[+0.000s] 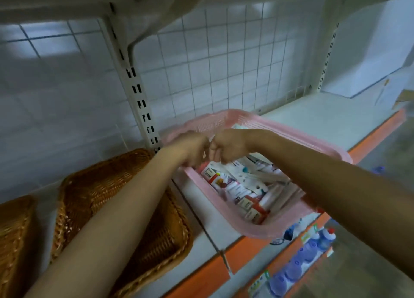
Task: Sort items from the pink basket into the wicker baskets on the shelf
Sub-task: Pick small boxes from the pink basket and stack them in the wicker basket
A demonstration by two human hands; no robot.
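Note:
A pink plastic basket (289, 225) stands on the white shelf, full of small boxes and tubes (242, 191). Both my hands reach into its near-left corner. My left hand (190, 147) and my right hand (228, 145) have their fingers curled down among the items and almost touch each other. What each hand holds is hidden by the knuckles and blur. To the left sits an empty wicker basket (94, 185) under my left forearm, and a second wicker basket (13, 237) lies at the frame's left edge.
The shelf (313, 116) has an orange front edge and a wire-grid back panel. A slotted upright (139, 96) stands between the wicker baskets and the pink basket. Blue bottles (298, 264) line the lower shelf. A higher shelf overhangs at the top.

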